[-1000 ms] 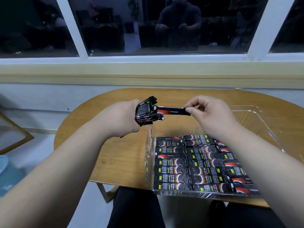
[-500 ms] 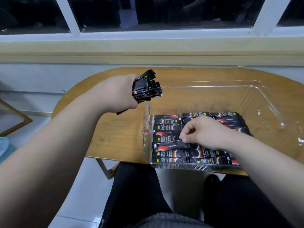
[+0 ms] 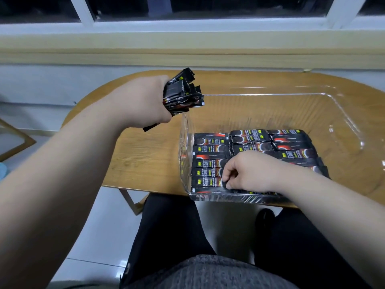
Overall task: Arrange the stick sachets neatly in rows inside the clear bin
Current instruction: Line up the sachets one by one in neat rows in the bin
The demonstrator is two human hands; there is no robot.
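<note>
Head view: right forearm [image 3: 312,197] covers sachet rows [image 3: 210,161] in clear bin [image 3: 343,126]

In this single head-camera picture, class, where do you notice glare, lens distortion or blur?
Head view: glare streaks glint on the clear bin walls; wide-angle distortion bows the window sill and stretches the forearms; the bundle of sachets in the left hand looks sharp, print on the rows by the right hand slightly soft.

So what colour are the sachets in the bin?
Black sachets with red and yellow accents; head view.
</note>
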